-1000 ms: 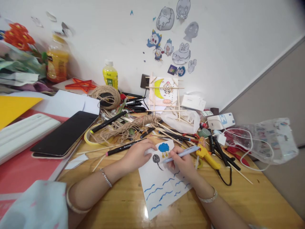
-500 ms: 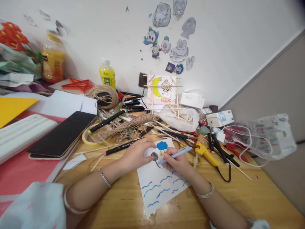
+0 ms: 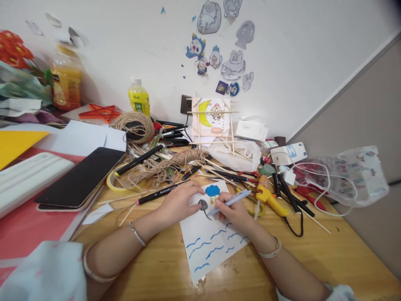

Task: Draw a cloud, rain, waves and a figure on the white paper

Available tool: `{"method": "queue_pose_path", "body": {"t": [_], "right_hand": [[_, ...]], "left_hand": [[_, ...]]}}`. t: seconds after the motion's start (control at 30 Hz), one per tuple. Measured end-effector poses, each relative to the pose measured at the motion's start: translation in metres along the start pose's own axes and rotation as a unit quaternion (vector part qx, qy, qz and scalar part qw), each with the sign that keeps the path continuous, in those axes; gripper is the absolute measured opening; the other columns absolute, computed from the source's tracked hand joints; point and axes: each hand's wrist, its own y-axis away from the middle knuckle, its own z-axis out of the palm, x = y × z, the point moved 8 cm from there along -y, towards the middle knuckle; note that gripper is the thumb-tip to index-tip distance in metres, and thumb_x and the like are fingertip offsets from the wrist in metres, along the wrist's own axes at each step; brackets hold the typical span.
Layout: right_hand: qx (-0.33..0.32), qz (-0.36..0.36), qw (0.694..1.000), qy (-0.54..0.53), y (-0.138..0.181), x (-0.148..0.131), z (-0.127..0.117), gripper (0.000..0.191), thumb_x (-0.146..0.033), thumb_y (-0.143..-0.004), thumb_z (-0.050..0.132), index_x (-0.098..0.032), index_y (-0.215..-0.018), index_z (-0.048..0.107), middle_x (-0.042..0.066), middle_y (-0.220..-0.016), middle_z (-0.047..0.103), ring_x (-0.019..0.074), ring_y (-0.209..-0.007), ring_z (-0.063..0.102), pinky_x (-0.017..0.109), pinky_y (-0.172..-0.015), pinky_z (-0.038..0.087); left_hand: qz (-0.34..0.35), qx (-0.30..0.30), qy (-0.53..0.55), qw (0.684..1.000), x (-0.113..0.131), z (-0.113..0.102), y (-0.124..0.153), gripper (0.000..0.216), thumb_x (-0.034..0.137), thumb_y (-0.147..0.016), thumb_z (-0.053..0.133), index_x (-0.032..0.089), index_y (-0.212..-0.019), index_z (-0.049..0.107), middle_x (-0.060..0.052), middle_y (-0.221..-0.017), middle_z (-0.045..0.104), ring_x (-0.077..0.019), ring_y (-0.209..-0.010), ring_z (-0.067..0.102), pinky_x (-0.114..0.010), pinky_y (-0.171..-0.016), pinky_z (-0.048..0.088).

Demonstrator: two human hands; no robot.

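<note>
A white sheet of paper (image 3: 208,251) lies on the wooden table (image 3: 313,259), with blue wavy lines, a blue cloud and a dark grey blob drawn on it. My left hand (image 3: 178,203) rests flat on the sheet's upper left part, fingers spread beside the grey blob. My right hand (image 3: 233,213) is closed around a light blue pen (image 3: 230,202), whose tip touches the paper just right of the grey blob, under the cloud.
Beyond my hands lie a yellow glue gun (image 3: 271,196), black markers, wooden sticks and a twine tangle (image 3: 163,167). A stick frame with a moon drawing (image 3: 213,119) leans on the wall. A black tablet (image 3: 83,175) is at the left, a plastic bag (image 3: 357,175) at the right.
The pen tip has shifted slightly left toward the grey blob. The view has drifted a little; my left hand stays on the paper.
</note>
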Motion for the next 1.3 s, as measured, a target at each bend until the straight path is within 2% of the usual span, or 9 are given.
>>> {"method": "queue_pose_path", "body": {"t": [1.3], "right_hand": [[0.002, -0.005, 1.0, 0.001, 0.0003, -0.0023, 0.0006, 0.038, -0.052, -0.083, 0.061, -0.02, -0.065, 0.049, -0.005, -0.05, 0.053, 0.0098, -0.043, 0.047, 0.02, -0.041, 0.037]], "left_hand": [[0.017, -0.005, -0.007, 1.0, 0.0016, -0.0002, 0.0009, 0.024, 0.015, -0.074, 0.067, 0.023, -0.096, 0.066, -0.003, -0.102, 0.061, -0.0219, -0.098, 0.059, -0.033, -0.089, 0.045]]}}
